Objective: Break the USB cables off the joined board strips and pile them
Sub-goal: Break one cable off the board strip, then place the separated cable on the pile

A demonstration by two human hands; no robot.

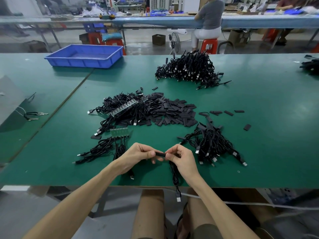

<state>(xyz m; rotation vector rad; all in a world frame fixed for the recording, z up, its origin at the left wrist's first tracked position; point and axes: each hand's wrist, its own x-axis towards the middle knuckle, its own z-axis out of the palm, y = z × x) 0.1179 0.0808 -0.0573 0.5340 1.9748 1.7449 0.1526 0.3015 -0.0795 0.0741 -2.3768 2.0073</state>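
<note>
Both hands are up front, just above the near edge of the table. The left hand pinches the left end of a short black end piece with thumb on top and fingers curled under. The right hand pinches the right end the same way. Neither hand is open, and both grip that one piece.

The end piece's long axis runs left-right, roughly level and parallel to the table edge. Its cable comes out below the right hand, drops over the edge and hangs straight down. The plug points down toward the person's knees.

Step, my read: a single cable is in hand, apparently already clear of any strip. I can't see a board piece on it because the fingers cover both ends.

The next move likely calls for the right hand to carry it right to the near pile, with the hanging plug lifted clear of the table edge first so it doesn't snag.

The next stock is close. A short board strip lies ahead and left of the left hand, with several cables attached and trailing toward the person. A longer strip lies diagonally on the tangled heap behind it. Taking the short strip first looks simplest, with one hand bracing the strip while the other snaps off an end.
</note>
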